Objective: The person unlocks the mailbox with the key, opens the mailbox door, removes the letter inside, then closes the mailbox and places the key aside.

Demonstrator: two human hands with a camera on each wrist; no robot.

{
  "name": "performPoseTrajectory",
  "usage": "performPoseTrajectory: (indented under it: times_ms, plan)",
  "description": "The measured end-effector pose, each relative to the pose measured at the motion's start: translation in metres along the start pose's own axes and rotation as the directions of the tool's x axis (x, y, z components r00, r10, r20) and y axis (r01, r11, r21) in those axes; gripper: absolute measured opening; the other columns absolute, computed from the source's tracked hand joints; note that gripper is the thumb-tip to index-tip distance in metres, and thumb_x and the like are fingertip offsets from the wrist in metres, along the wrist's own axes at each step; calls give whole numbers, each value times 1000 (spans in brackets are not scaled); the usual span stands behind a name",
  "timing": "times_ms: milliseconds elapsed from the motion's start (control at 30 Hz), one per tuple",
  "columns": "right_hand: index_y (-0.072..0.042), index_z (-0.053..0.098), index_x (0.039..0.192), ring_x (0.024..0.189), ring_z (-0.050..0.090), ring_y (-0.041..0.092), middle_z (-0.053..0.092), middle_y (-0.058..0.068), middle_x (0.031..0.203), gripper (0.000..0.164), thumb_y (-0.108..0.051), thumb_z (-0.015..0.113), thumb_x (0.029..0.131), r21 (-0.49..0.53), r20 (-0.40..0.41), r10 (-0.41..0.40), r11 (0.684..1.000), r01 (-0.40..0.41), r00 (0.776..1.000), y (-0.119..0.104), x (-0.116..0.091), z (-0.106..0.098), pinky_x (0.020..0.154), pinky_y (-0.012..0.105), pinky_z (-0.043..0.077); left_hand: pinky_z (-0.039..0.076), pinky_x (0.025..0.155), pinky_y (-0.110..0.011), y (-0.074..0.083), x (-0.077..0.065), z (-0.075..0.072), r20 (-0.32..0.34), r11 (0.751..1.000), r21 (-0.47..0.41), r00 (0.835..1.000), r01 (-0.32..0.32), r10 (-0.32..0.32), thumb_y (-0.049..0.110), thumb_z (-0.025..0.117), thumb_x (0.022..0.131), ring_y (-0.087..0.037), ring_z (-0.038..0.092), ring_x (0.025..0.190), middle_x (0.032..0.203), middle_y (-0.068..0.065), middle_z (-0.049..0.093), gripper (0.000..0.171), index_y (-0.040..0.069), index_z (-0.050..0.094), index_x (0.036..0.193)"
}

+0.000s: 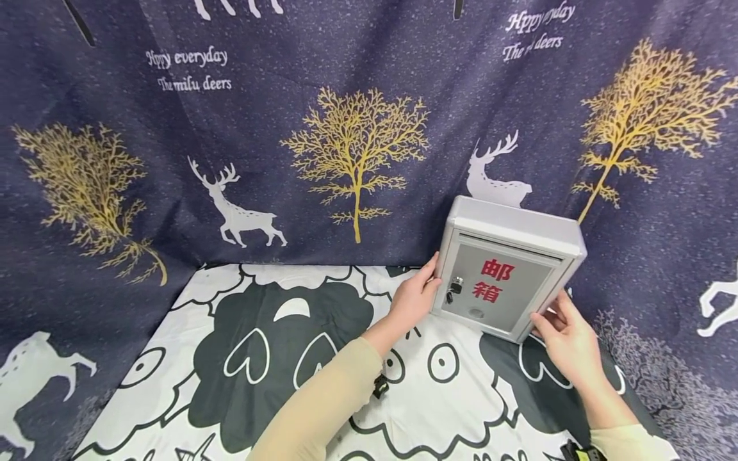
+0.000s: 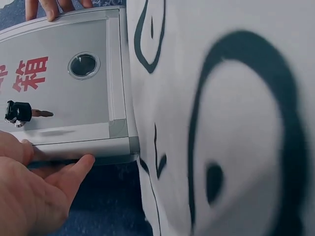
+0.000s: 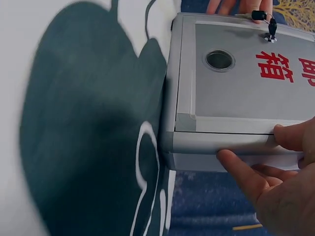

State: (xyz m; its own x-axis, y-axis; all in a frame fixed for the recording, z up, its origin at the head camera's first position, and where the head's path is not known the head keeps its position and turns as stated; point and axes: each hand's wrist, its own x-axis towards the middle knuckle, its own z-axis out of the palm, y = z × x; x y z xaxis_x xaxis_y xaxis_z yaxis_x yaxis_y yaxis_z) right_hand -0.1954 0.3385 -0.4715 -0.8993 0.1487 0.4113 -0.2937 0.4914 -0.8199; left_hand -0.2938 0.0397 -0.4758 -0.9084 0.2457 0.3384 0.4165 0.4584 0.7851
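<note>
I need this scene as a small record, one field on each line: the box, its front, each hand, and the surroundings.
Box: silver box, front facing the head camera
Front: red characters, slot near top, round window near bottom
Lock side: lock with keys
Left hand: grips the side nearest the lock
Right hand: grips the opposite side, low down
Cloth: black-and-white cartoon print
Backdrop: dark blue, with yellow trees and white deer

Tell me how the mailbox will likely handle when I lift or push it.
The mailbox should stay stiff, judging by its flat, squared, metal-looking build. It looks smooth, so it may slip between the left hand and right hand. Being shallow for its height, it could tip if pushed high.
</note>
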Motion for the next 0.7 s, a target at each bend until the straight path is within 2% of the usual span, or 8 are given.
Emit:
performPoseTrajectory:
  times_ms: [67,133,200,233,267,533,600,700]
  plan:
    - [-1,38,172,105,64,-17,66,-18,128,72,10,67,107,21,18,-6,1000,5,1000,-4,2,7,77,17,64,62,94,-45,-3,-5,-8,-5,1000,8,1000,25,-25,35,55,119,-27,72,129,162,3,59,58,37,38,175]
    - [-2,34,174,106,62,-17,70,5,136,75,10,66,107,31,35,-9,999,8,999,-8,4,14,77,17,64,61,94,-47,-6,-9,-15,-16,999,16,999,49,-49,36,54,119,-30,72,129,163,4,57,58,38,38,175]
    - [-3,32,175,106,61,-19,66,29,143,78,10,67,107,31,49,-12,999,10,999,-11,6,20,76,18,64,61,97,-49,-9,-13,-22,-33,998,19,997,64,-63,36,55,119,-31,70,132,165,6,55,58,36,39,175]
    - [-3,31,175,106,60,-19,62,38,144,79,10,67,107,36,58,-10,999,8,998,-12,7,23,75,18,64,60,100,-51,-11,-15,-25,-43,998,20,997,67,-66,36,55,119,-32,69,134,166,6,54,58,35,39,175]
    - [-3,29,176,105,59,-20,60,41,146,80,10,67,107,36,64,-6,999,4,998,-14,8,26,75,18,64,60,102,-52,-12,-17,-28,-52,997,17,996,69,-68,36,55,119,-33,68,135,167,6,53,58,34,40,175]
    - [-7,29,177,108,59,-18,60,39,149,82,4,71,107,40,115,24,999,-29,993,-24,15,51,78,20,65,58,105,-58,-25,-32,-53,-105,994,0,988,113,-113,36,57,118,-35,67,138,160,1,61,58,30,42,174]
    - [-8,30,177,113,64,-10,61,37,149,82,3,71,107,27,125,28,999,-32,992,-27,16,57,80,21,65,57,108,-58,-27,-36,-60,-113,993,1,986,122,-121,36,58,118,-34,65,140,159,0,62,59,29,43,174]
    - [-9,30,177,124,72,18,63,35,149,81,1,71,108,-1,144,30,1000,-30,989,-31,19,66,82,20,65,56,110,-57,-29,-41,-69,-137,992,-1,983,125,-124,34,59,117,-33,66,139,156,-4,65,58,27,45,173]
